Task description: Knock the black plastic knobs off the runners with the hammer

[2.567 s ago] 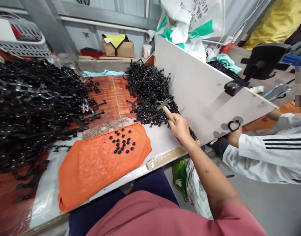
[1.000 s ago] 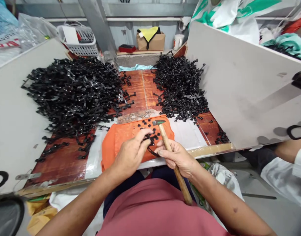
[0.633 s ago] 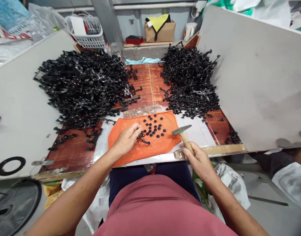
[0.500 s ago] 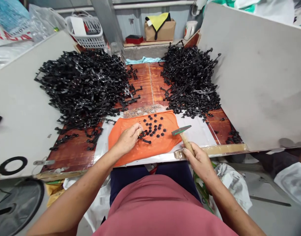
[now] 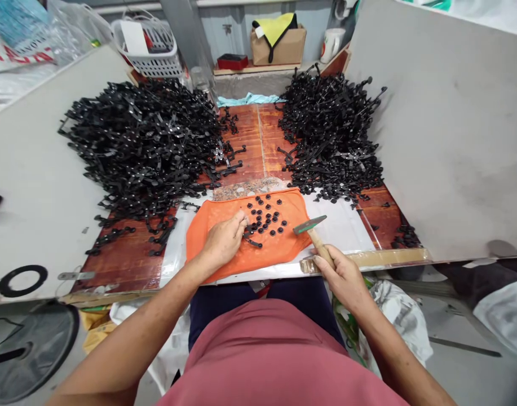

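My left hand rests on an orange cloth, fingers pinched on a thin black strap piece beside several small black round caps. My right hand is closed round the wooden handle of a small hammer, whose green head hovers over the cloth's right edge. A big heap of black strap parts lies to the left of the cloth and a smaller heap to the right.
Grey boards stand on both sides, left and right. At the back stand a white basket, a cardboard box and a mug. A co-worker's white sleeve shows at lower right.
The hammer has swung from over the caps to the cloth's right edge, and my right hand drew back to the table's front. My left hand stayed pinched on the strap piece.
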A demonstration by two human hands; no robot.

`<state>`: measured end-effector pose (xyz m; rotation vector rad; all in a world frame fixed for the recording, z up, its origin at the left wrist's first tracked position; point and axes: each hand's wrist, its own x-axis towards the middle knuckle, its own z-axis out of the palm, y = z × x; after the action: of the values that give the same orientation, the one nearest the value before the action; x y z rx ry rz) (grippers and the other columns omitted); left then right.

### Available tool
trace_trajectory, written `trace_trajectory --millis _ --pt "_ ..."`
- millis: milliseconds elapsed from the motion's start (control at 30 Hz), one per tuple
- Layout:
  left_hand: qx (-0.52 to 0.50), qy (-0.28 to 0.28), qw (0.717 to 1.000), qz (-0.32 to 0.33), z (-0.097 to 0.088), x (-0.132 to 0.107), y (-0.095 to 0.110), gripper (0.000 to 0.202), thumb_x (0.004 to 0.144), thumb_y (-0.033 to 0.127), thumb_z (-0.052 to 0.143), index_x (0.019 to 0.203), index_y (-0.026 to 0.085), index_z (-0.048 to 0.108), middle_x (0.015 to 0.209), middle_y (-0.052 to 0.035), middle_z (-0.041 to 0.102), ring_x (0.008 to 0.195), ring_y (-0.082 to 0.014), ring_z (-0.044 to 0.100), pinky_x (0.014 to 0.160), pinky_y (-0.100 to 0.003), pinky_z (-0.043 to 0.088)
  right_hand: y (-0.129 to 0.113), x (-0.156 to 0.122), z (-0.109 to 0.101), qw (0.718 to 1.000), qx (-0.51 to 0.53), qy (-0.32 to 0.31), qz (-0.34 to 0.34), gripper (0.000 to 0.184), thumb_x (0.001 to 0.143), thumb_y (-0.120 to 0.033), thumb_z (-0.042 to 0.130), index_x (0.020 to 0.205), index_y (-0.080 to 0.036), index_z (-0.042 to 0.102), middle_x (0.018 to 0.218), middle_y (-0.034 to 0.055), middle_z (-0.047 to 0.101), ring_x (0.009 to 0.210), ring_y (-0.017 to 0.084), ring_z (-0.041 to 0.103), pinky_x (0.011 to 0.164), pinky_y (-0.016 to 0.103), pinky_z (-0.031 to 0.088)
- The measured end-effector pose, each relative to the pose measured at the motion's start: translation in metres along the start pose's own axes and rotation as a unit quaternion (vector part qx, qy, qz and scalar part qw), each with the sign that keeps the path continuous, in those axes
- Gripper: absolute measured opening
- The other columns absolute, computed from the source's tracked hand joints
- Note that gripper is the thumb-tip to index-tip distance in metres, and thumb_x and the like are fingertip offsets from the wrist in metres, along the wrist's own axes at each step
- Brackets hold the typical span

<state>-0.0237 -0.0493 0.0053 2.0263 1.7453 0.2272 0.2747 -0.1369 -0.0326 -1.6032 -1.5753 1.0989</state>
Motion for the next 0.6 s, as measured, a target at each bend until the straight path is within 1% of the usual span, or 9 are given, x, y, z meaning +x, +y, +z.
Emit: trace_trajectory --millis 100,167,200,267,333,400,433,500,600 --pt "0.064 -0.002 0.998 -0.012 -0.001 -0.003 0.003 0.026 0.106 0.033 0.031 0.105 0.023 0.055 0.094 -0.0075 0.073 0.087 -0.0256 0.07 0.07 -0.031 0.039 -0.007 0.0 -0.002 0.999 -0.048 0.002 -0.014 0.027 0.101 -0.042 0.05 0.108 -0.021 0.066 0.075 -0.003 0.06 0.068 0.017 0.057 0.064 0.026 0.042" --pt "0.109 -0.007 0.994 -0.019 -0.001 -0.004 0.006 0.03 0.107 0.034 0.029 0.111 0.022 0.056 0.093 -0.0081 0.075 0.087 -0.0264 0.071 0.069 -0.031 0.039 -0.016 0.001 -0.004 0.993 -0.111 0.012 -0.034 0.029 0.103 -0.041 0.046 0.112 -0.022 0.066 0.072 -0.0028 0.061 0.065 0.017 0.058 0.061 0.027 0.041" --pt "0.13 -0.01 0.991 -0.023 -0.001 -0.004 0.009 0.031 0.107 0.035 0.028 0.114 0.022 0.056 0.092 -0.0082 0.075 0.086 -0.0269 0.072 0.068 -0.031 0.039 -0.023 0.002 -0.005 0.988 -0.146 0.019 -0.048 0.03 0.104 -0.04 0.044 0.115 -0.022 0.066 0.074 -0.002 0.064 0.065 0.018 0.06 0.06 0.027 0.041" --pt "0.165 -0.015 0.986 -0.033 -0.002 -0.004 0.013 0.034 0.108 0.036 0.027 0.116 0.022 0.057 0.089 -0.0083 0.075 0.084 -0.0277 0.073 0.065 -0.031 0.038 -0.038 0.006 -0.004 0.975 -0.206 0.026 -0.085 0.032 0.105 -0.036 0.043 0.125 -0.024 0.064 0.085 0.0013 0.073 0.072 0.021 0.068 0.064 0.029 0.046" --pt "0.188 -0.016 0.981 -0.036 -0.002 -0.003 0.016 0.036 0.108 0.036 0.025 0.116 0.022 0.057 0.087 -0.0085 0.076 0.084 -0.0281 0.073 0.064 -0.031 0.038 -0.053 0.012 0.0 0.962 -0.236 0.026 -0.132 0.036 0.106 -0.032 0.042 0.135 -0.024 0.062 0.107 0.0055 0.078 0.088 0.024 0.074 0.073 0.031 0.052" --pt "0.196 -0.015 0.98 -0.032 -0.002 -0.003 0.017 0.037 0.108 0.036 0.024 0.117 0.021 0.057 0.088 -0.0089 0.076 0.085 -0.028 0.074 0.064 -0.031 0.039 -0.064 0.019 0.008 0.953 -0.243 0.026 -0.178 0.042 0.107 -0.029 0.041 0.146 -0.024 0.056 0.126 0.008 0.075 0.104 0.024 0.074 0.086 0.033 0.056" --pt "0.196 -0.014 0.98 -0.03 -0.002 -0.002 0.017 0.037 0.108 0.035 0.024 0.118 0.021 0.056 0.089 -0.0093 0.077 0.086 -0.0279 0.074 0.064 -0.031 0.04 -0.068 0.022 0.012 0.95 -0.241 0.028 -0.196 0.045 0.108 -0.028 0.04 0.151 -0.024 0.051 0.132 0.0084 0.073 0.109 0.024 0.073 0.091 0.034 0.056" --pt "0.192 -0.014 0.981 -0.031 -0.002 -0.002 0.016 0.036 0.109 0.035 0.025 0.12 0.02 0.055 0.093 -0.0102 0.077 0.088 -0.0279 0.075 0.066 -0.031 0.041 -0.072 0.028 0.021 0.946 -0.245 0.022 -0.21 0.05 0.109 -0.027 0.039 0.158 -0.025 0.043 0.133 0.008 0.072 0.11 0.022 0.073 0.095 0.034 0.057" --pt "0.182 -0.014 0.982 -0.036 -0.003 -0.001 0.015 0.037 0.109 0.036 0.025 0.12 0.019 0.055 0.094 -0.0111 0.077 0.09 -0.0285 0.075 0.067 -0.032 0.043 -0.074 0.033 0.03 0.934 -0.299 -0.025 -0.196 0.051 0.109 -0.025 0.04 0.16 -0.029 0.042 0.125 0.0063 0.076 0.107 0.022 0.073 0.089 0.033 0.059"
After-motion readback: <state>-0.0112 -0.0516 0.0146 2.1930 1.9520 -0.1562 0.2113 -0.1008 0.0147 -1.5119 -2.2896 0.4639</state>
